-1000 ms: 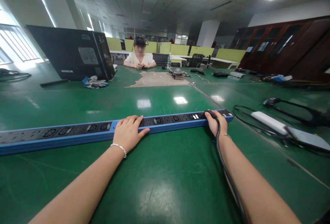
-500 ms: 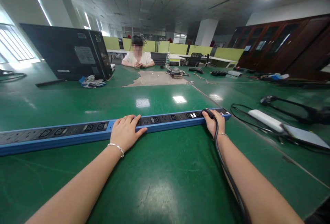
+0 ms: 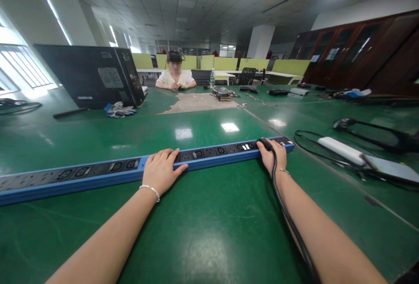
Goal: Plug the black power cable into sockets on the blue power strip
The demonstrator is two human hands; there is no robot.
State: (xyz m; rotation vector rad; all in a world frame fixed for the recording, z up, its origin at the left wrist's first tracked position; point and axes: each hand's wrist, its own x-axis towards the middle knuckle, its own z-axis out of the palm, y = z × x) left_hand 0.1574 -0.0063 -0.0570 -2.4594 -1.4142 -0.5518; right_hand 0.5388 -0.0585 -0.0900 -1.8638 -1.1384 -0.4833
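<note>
A long blue power strip (image 3: 209,161) with black sockets lies across the green table. My left hand (image 3: 160,170) rests over its middle, fingers across the top and thumb along the near side. Near the strip's right end, my right hand (image 3: 273,155) is closed around a black plug (image 3: 264,144) at the socket face. From the plug a black cable (image 3: 286,212) runs down along my right forearm. Whether the plug sits in a socket is hidden by my fingers.
A black computer case (image 3: 88,74) and gloves (image 3: 120,110) are at the back left. Across the table (image 3: 209,205) sits a person (image 3: 176,79). On the right lie a white adapter (image 3: 340,150), cables and a black frame-like object (image 3: 376,133).
The camera view has tilted and shifted slightly. Both hands keep the same places on the power strip.
</note>
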